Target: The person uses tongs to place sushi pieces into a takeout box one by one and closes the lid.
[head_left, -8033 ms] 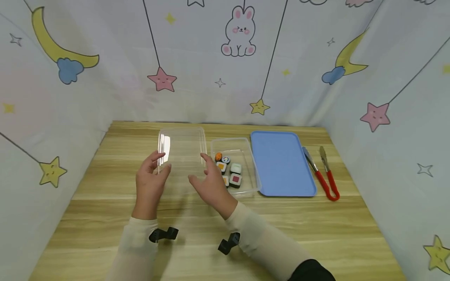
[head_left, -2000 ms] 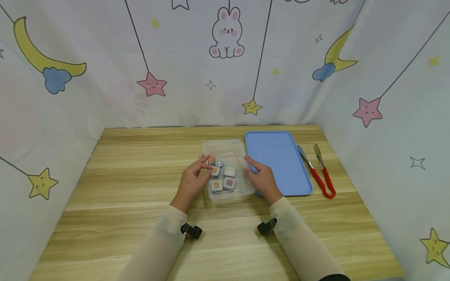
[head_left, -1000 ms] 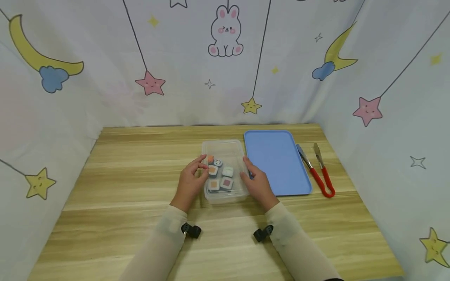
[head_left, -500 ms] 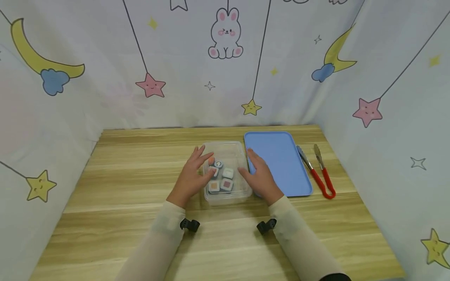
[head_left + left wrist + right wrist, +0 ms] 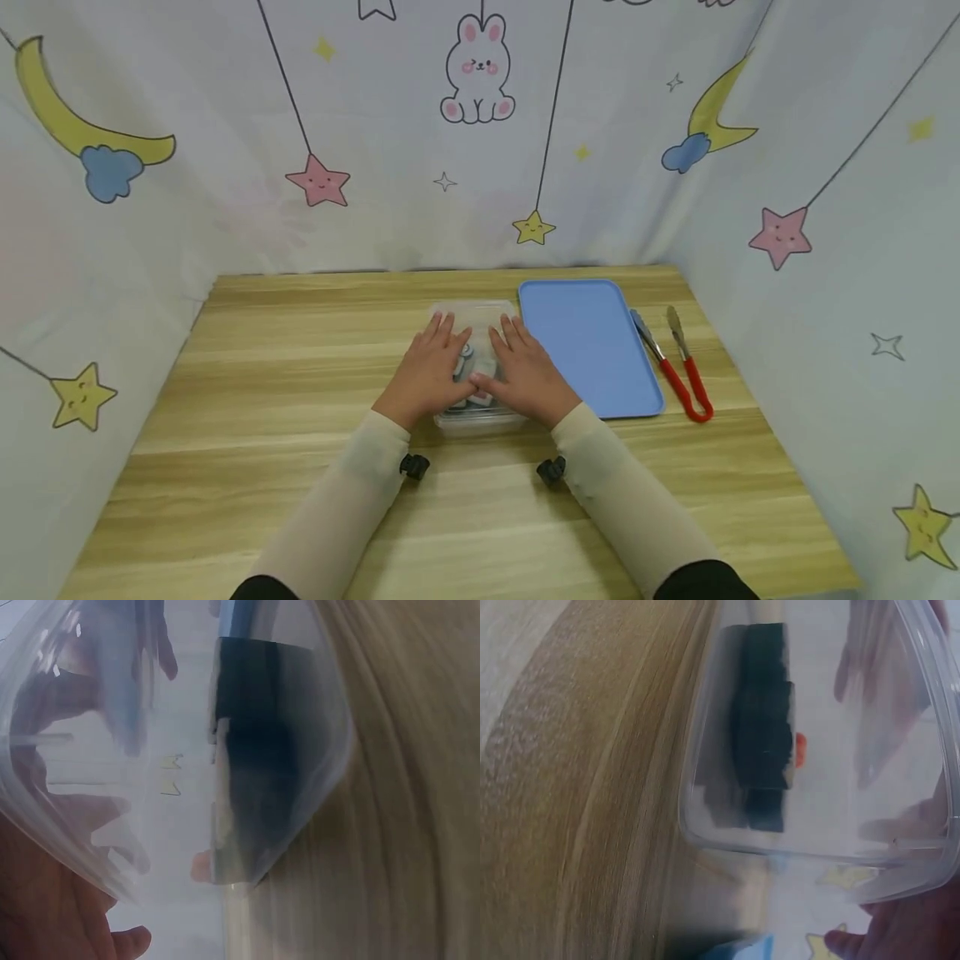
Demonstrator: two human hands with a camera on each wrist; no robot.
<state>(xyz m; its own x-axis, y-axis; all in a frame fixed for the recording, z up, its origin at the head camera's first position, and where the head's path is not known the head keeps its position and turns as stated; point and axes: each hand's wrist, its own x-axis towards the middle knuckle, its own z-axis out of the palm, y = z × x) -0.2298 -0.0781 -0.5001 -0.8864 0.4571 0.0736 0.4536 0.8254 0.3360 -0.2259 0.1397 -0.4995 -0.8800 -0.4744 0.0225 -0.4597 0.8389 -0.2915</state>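
Note:
A clear plastic food container [image 5: 480, 425] stands mid-table with its see-through lid [image 5: 476, 312] on top. Inside are several toy-like sushi pieces [image 5: 482, 398], with dark sides and white tops, partly covered by the hands. My left hand [image 5: 427, 373] lies spread on the lid's left half. On the right half rests my right hand [image 5: 531, 375], fingers extended, the thumbs meeting near the middle. Both wrist views look through the container's wall at the dark sushi sides [image 5: 765, 712], and fingers show blurred through the plastic. Whether the lid's rim sits fully down cannot be made out.
A blue tray [image 5: 592, 350] lies right of the container, close to its edge. Beyond it are red-handled metal tongs [image 5: 688, 387], spread apart. The wooden table [image 5: 300, 358] is bounded by a patterned cloth [image 5: 405, 217] at the back and sides.
The lid was held left of the container, then came over onto it. The hands gripped its side edges; now they have moved inward and lie flat on top.

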